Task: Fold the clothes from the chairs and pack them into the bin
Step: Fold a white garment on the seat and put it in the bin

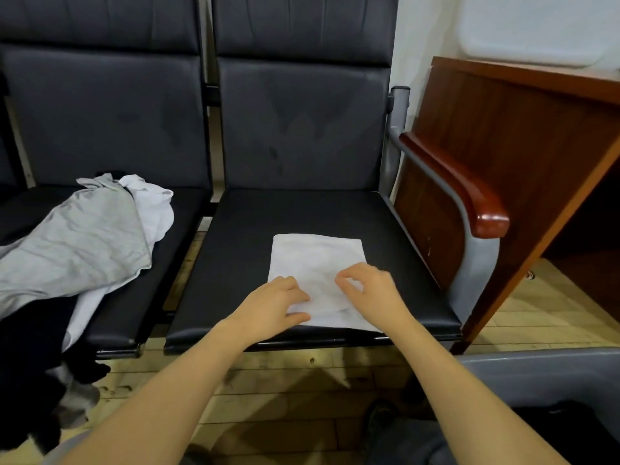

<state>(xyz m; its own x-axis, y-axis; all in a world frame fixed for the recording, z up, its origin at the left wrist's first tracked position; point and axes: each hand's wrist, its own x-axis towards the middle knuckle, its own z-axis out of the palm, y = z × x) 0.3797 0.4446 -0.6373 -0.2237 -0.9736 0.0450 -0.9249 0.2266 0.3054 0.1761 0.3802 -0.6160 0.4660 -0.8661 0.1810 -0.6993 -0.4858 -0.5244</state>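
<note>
Our left hand (pixel 275 302) presses flat on the folded white garment (pixel 317 263); our right hand (pixel 367 286) hovers, fingers curled, holding nothing. Lifted carelessly, the fold may slip open.

White folded garment (pixel 315 260) lies flat on black chair seat (pixel 241 250).

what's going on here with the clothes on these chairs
A person is folding laundry on a row of dark chairs. A white garment, already folded into a neat rectangle, lies on the right-hand seat. The left hand rests flat on its near left edge, while the right hand hovers over it with fingers curled as if pinching the fabric. A loose pile of grey, white and black clothes waits unfolded on the left seat. A grey bin sits at lower right.
</note>
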